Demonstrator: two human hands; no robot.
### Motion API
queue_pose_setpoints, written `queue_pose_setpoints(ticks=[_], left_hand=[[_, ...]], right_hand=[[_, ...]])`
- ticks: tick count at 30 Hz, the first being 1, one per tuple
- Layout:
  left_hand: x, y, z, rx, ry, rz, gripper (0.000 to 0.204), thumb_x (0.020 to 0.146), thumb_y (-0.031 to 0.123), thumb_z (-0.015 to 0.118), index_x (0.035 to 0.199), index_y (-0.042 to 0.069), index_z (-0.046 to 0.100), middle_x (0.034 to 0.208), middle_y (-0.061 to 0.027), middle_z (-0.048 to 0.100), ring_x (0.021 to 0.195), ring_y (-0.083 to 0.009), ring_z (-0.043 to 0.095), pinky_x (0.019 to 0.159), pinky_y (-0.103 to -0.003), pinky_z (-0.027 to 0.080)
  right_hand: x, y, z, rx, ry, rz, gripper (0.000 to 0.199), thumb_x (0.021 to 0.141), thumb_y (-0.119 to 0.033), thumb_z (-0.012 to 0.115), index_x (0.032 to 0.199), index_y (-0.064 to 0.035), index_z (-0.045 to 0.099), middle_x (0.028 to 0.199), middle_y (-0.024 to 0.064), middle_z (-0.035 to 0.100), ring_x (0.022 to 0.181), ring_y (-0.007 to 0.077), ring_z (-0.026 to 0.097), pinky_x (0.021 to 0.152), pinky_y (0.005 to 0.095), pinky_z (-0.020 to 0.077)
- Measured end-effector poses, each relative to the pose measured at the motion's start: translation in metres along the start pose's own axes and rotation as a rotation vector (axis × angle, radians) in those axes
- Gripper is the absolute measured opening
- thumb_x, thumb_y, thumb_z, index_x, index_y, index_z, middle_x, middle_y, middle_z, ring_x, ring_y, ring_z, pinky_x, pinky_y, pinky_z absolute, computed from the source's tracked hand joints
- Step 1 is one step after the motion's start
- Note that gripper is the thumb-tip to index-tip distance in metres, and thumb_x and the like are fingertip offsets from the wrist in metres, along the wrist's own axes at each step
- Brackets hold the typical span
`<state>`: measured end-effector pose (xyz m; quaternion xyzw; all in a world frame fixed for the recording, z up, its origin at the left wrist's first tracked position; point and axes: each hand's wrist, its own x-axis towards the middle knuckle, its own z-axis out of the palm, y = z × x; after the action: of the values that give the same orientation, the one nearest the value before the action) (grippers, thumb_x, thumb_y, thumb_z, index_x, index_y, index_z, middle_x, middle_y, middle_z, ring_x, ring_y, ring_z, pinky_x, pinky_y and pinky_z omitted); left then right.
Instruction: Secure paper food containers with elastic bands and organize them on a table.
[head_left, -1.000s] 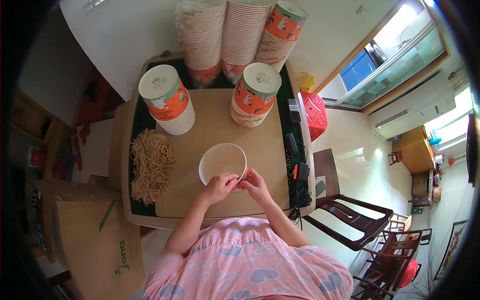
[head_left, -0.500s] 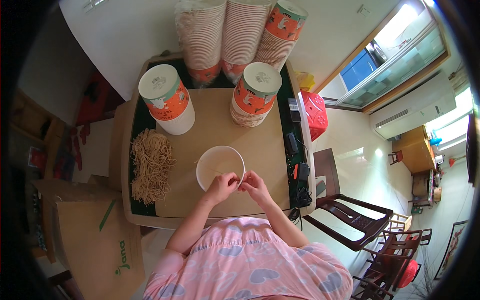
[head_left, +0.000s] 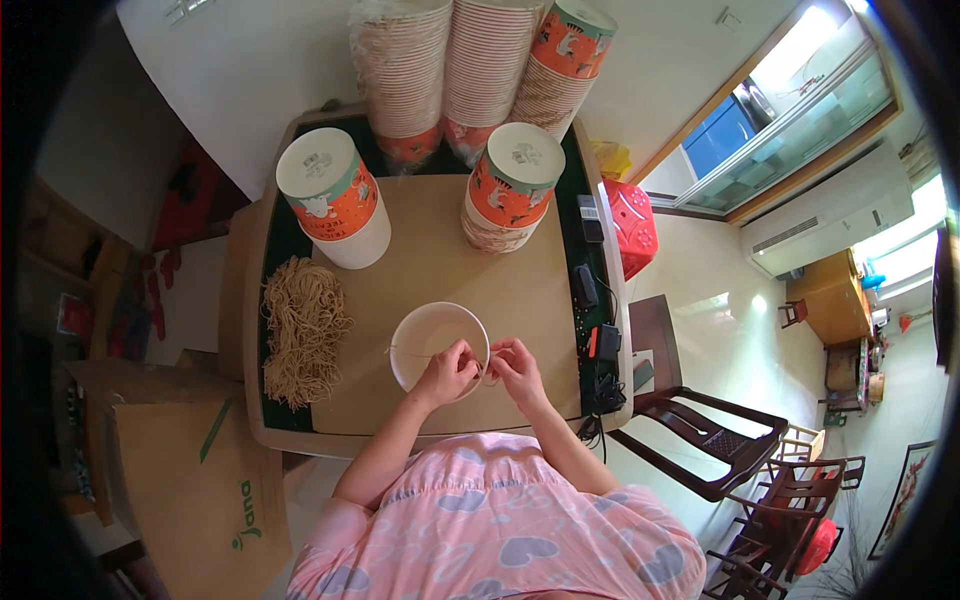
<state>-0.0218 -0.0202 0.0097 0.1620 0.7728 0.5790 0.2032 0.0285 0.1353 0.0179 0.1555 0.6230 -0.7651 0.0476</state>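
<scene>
The white tub (head_left: 428, 337) sits mouth-up on the brown board (head_left: 420, 240), a thin cord (head_left: 412, 353) across its mouth. At its right rim, the left hand (head_left: 447, 376) and right hand (head_left: 518, 374) pinch with closed fingertips, seemingly on cord; a steady rim and light tension should help. The cord bundle (head_left: 303, 335) lies left.

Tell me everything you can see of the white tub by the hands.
The white tub is round and open-topped, with a smooth white inside and a thin rim; it looks like paper. It sits mouth up on the brown sheet. A thin tan cord crosses its mouth. The left hand overlaps its near right rim; the right hand is beside it, contact unclear.
</scene>
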Motion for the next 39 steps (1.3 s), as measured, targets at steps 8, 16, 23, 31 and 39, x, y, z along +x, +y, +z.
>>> queue_pose_setpoints(ticks=[8, 16, 23, 31, 39], left_hand=[[-0.001, -0.007, 0.003, -0.023, 0.003, -0.009, 0.011, 0.079, 0.009, 0.055, 0.081, -0.001, 0.049, 0.072, -0.0150, 0.060, 0.068, -0.0265, 0.062, 0.061, -0.036, 0.048], [-0.002, -0.009, 0.004, 0.005, 0.015, -0.028, 0.013, 0.079, 0.010, 0.053, 0.081, -0.001, 0.048, 0.071, -0.0153, 0.059, 0.067, -0.0269, 0.060, 0.061, -0.037, 0.047], [-0.002, -0.008, 0.004, 0.020, 0.021, -0.036, 0.014, 0.079, 0.011, 0.054, 0.082, -0.001, 0.049, 0.073, -0.0155, 0.059, 0.069, -0.0267, 0.061, 0.062, -0.036, 0.048], [-0.003, -0.008, 0.004, 0.031, 0.012, -0.055, 0.015, 0.079, 0.012, 0.054, 0.084, -0.001, 0.051, 0.075, -0.0158, 0.060, 0.069, -0.0267, 0.061, 0.063, -0.036, 0.048], [-0.003, -0.012, 0.005, 0.020, 0.009, -0.053, 0.015, 0.078, 0.011, 0.055, 0.085, -0.002, 0.051, 0.075, -0.0153, 0.061, 0.069, -0.0252, 0.061, 0.063, -0.036, 0.048]], right_hand=[[-0.001, 0.004, 0.000, 0.020, 0.030, 0.017, 0.013, 0.088, -0.005, 0.052, 0.100, -0.0030, 0.050, 0.074, 0.0026, 0.059, 0.066, 0.0080, 0.055, 0.056, 0.0201, 0.0421], [-0.002, 0.007, -0.001, 0.008, 0.051, 0.021, 0.013, 0.088, -0.004, 0.052, 0.100, -0.0029, 0.050, 0.072, 0.0021, 0.058, 0.063, 0.0073, 0.054, 0.054, 0.0196, 0.0416], [-0.002, 0.007, 0.000, 0.015, 0.056, 0.011, 0.012, 0.087, -0.004, 0.051, 0.099, -0.0028, 0.049, 0.072, 0.0024, 0.058, 0.063, 0.0076, 0.054, 0.054, 0.0196, 0.0420], [-0.002, 0.005, 0.002, 0.012, 0.067, 0.008, 0.011, 0.088, -0.003, 0.051, 0.098, -0.0025, 0.049, 0.072, 0.0029, 0.058, 0.063, 0.0078, 0.054, 0.052, 0.0196, 0.0416], [-0.003, 0.005, 0.003, 0.031, 0.064, 0.010, 0.010, 0.089, -0.005, 0.052, 0.098, -0.0029, 0.049, 0.074, 0.0025, 0.058, 0.065, 0.0076, 0.054, 0.053, 0.0193, 0.0407]])
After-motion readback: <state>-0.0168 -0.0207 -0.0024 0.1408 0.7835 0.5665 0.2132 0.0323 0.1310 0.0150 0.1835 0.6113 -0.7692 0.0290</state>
